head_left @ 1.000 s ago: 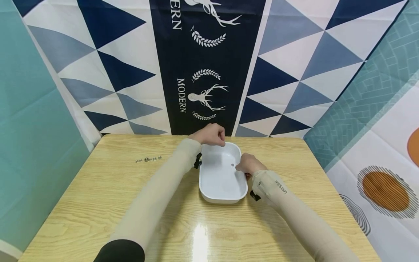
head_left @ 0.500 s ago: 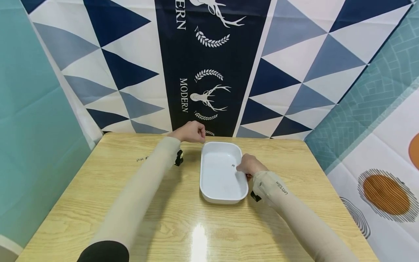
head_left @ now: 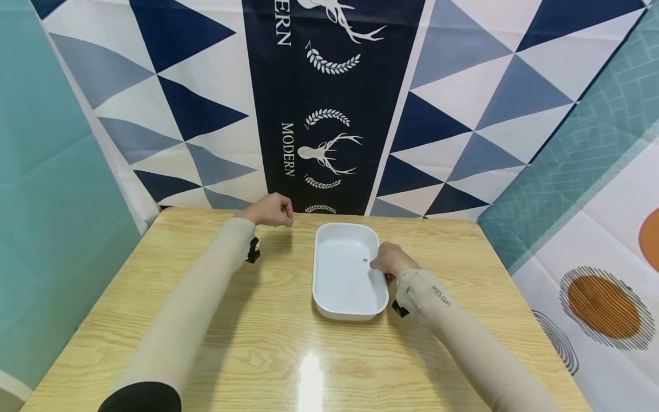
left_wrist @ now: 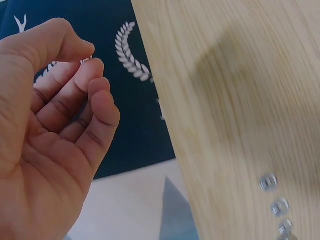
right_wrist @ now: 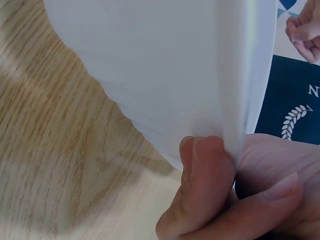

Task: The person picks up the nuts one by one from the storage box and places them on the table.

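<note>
My left hand (head_left: 270,210) hovers above the table's back edge, left of the white tray (head_left: 350,312). Thumb and fingertips pinch a small metal nut (left_wrist: 86,60), mostly hidden by them in the left wrist view. My right hand (head_left: 393,260) holds the tray's right rim, its fingers curled against the outer wall (right_wrist: 165,75) in the right wrist view. Inside the tray, near that hand, lies one tiny metal piece (head_left: 365,260). Several silvery nuts (left_wrist: 268,182) lie in a row on the table in the left wrist view. My left sleeve hides them in the head view.
The wooden table (head_left: 288,343) ends at a patterned cloth backdrop (head_left: 329,86). A teal cloth (head_left: 67,171) hangs at the left, and another printed cloth (head_left: 607,240) hangs at the right.
From over the tray's back left corner, my left hand has moved left, still pinching. Its sleeve now covers the row of nuts. The right hand and tray have stayed put.
</note>
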Demonstrator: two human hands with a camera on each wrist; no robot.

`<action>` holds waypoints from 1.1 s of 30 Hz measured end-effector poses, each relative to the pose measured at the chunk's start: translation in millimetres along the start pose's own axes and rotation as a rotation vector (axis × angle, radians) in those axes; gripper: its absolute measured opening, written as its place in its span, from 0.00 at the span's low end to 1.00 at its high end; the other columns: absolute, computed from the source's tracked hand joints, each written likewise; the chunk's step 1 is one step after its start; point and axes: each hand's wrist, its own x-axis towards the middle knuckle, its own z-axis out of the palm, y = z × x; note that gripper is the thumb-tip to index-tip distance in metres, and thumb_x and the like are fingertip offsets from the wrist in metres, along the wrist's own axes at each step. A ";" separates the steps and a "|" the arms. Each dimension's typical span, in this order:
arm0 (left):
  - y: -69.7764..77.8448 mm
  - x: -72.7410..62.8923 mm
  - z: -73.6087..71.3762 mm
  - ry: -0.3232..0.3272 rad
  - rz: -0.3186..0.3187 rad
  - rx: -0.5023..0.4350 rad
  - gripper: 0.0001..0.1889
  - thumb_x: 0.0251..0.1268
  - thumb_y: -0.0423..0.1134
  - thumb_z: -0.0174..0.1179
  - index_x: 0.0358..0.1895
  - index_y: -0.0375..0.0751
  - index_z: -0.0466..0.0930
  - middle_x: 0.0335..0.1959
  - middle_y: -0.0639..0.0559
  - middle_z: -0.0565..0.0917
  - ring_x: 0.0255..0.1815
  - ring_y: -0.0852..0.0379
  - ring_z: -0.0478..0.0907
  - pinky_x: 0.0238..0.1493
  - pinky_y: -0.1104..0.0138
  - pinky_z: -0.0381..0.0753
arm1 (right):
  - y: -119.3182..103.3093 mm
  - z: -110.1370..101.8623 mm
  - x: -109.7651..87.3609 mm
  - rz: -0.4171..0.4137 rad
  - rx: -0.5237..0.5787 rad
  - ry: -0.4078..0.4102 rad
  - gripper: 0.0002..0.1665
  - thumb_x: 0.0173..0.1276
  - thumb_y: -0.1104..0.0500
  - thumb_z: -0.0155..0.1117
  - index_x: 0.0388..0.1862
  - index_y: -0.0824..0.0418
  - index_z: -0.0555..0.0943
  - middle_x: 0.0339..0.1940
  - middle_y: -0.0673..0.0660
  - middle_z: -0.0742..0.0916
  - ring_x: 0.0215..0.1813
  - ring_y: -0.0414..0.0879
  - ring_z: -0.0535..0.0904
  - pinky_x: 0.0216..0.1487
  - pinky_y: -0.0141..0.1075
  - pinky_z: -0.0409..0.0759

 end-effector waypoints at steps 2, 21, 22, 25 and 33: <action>-6.2 -5.3 -1.9 -0.010 -0.006 -0.014 0.02 0.58 0.33 0.62 0.34 0.41 0.84 0.23 0.55 0.81 0.22 0.60 0.73 0.33 0.66 0.76 | 0.8 0.2 0.0 -0.002 -0.001 0.000 0.23 0.73 0.61 0.62 0.59 0.77 0.76 0.30 0.64 0.85 0.23 0.46 0.80 0.23 0.31 0.77; -76.7 -71.7 -22.7 0.008 -0.147 -0.078 0.05 0.60 0.32 0.58 0.35 0.37 0.82 0.24 0.51 0.81 0.25 0.57 0.74 0.33 0.64 0.76 | -1.1 -1.2 -1.4 0.006 -0.046 -0.011 0.24 0.73 0.61 0.61 0.61 0.77 0.75 0.27 0.63 0.85 0.19 0.43 0.76 0.21 0.30 0.74; -79.6 -74.5 -23.0 0.007 -0.152 -0.083 0.05 0.60 0.31 0.58 0.35 0.36 0.82 0.24 0.51 0.80 0.25 0.57 0.73 0.33 0.64 0.75 | -1.0 -1.3 -1.9 0.004 -0.043 -0.011 0.24 0.73 0.61 0.60 0.61 0.77 0.75 0.27 0.63 0.85 0.19 0.43 0.76 0.21 0.30 0.74; -88.0 -82.5 -23.2 0.007 -0.168 -0.098 0.05 0.58 0.30 0.57 0.35 0.35 0.81 0.23 0.51 0.79 0.24 0.56 0.72 0.32 0.64 0.74 | -0.8 -1.6 -3.3 -0.003 -0.041 -0.012 0.24 0.73 0.62 0.60 0.61 0.78 0.75 0.27 0.63 0.85 0.19 0.44 0.76 0.21 0.30 0.74; -110.7 -97.6 -18.2 -0.013 -0.235 -0.165 0.03 0.58 0.27 0.56 0.31 0.34 0.79 0.18 0.53 0.75 0.22 0.56 0.68 0.31 0.62 0.71 | 2.4 -9.1 -8.4 -0.054 -0.028 -0.049 0.20 0.74 0.62 0.58 0.57 0.76 0.77 0.23 0.62 0.85 0.17 0.44 0.75 0.20 0.30 0.73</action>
